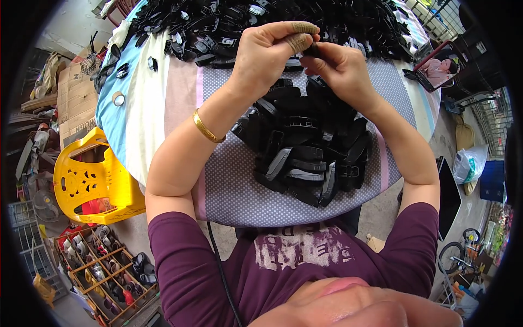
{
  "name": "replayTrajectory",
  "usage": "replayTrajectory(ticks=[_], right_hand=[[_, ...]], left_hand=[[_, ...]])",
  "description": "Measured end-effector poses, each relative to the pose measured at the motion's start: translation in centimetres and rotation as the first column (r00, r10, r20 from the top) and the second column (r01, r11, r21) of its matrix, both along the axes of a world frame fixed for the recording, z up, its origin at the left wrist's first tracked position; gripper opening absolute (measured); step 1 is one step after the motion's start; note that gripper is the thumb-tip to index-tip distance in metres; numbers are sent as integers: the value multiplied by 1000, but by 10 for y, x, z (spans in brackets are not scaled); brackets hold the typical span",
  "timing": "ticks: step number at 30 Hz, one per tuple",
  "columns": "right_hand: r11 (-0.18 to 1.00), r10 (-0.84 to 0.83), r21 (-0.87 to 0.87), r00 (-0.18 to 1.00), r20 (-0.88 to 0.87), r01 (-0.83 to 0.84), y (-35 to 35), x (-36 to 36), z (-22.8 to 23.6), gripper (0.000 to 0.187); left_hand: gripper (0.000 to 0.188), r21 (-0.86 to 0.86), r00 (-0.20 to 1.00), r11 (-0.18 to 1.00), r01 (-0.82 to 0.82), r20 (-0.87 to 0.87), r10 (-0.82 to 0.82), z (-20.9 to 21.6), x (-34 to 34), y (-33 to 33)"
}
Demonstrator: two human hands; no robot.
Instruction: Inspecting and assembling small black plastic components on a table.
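Above the far part of the table, both my hands meet at a small black piece, mostly hidden by the fingers. My left hand pinches it; tan tape is wrapped round its thumb and a finger. My right hand is closed on the same piece from the other side. Beneath my wrists lies a smaller pile of black plastic pieces, some with grey strips and buckle-like frames. Just beyond my hands spreads a large heap of similar black pieces.
A dotted, striped cloth covers the round table. On its left lies a tape roll; on its right stands a phone with a lit screen. A yellow plastic chair stands at the left, near a shoe rack.
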State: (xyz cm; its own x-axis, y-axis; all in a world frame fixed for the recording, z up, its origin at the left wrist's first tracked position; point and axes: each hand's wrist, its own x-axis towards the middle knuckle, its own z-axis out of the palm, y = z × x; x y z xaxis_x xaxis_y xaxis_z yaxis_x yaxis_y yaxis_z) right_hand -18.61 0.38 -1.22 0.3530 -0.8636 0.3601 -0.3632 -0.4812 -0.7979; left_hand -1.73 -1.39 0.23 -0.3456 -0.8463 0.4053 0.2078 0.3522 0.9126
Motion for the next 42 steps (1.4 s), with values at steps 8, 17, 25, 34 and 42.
replayTrajectory(ticks=[8,17,25,34,42], right_hand=[[985,160,-61,987,-12,-161,-27,-13,-9,32],[908,291,257,939,183,-331,-23,-35,-17,48],[952,275,128,961,41,-278,28,-17,-12,74],[915,221,256,918,331,-312,55,-20,-18,78],[909,172,312,929,328,-278,80,-15,-16,69]], left_hand=[[35,-247,986,965,-90,112,120,-4,1,-7],[40,-298,890,952,-66,414,191,-21,24,-23],[32,94,954,995,38,293,-64,-38,32,-8],[34,391,998,919,52,-45,-37,-38,26,55],[47,491,992,862,124,-75,-100,-29,23,78]])
